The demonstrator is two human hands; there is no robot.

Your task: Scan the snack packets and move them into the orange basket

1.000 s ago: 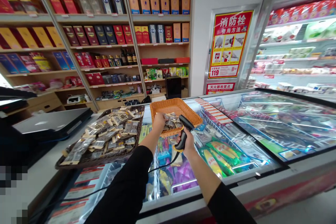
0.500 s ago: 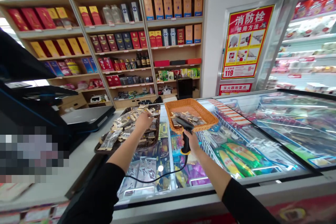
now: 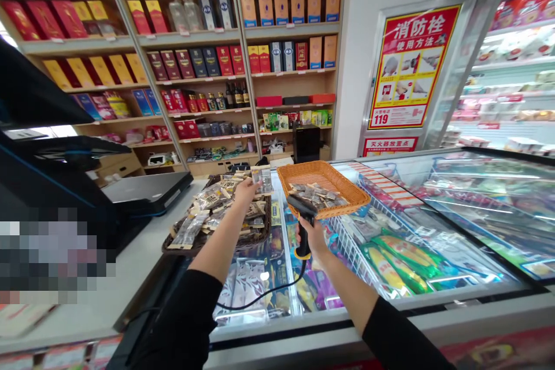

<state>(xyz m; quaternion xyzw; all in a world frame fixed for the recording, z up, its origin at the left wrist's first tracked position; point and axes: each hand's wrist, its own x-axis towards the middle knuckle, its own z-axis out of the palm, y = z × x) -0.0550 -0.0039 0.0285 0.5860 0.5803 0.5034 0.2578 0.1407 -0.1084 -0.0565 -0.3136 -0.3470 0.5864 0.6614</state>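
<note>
My left hand (image 3: 246, 192) pinches a small clear snack packet (image 3: 262, 180), raised above a dark wicker basket (image 3: 173, 250) heaped with similar packets (image 3: 208, 199). In my right hand (image 3: 313, 236) is a black and yellow barcode scanner (image 3: 302, 222), its fingers wrapped round the handle and its head tilted up to the left. The scanner's cable (image 3: 269, 291) runs down and left across the freezer glass. Just behind the scanner stands an orange wicker basket (image 3: 353, 193), with several packets (image 3: 318, 195) lying in it.
Both baskets rest on a glass-topped chest freezer (image 3: 433, 231) with frozen goods under the glass. To the left are a scale (image 3: 147, 192) and a dark checkout terminal (image 3: 39, 173). Shelves of boxed goods (image 3: 208, 63) line the back wall, beside a red fire-hydrant sign (image 3: 414, 66).
My left hand has lifted a packet up out of the heap in the dark basket. The scanner in my right hand has shifted slightly left. The view has turned a little.
</note>
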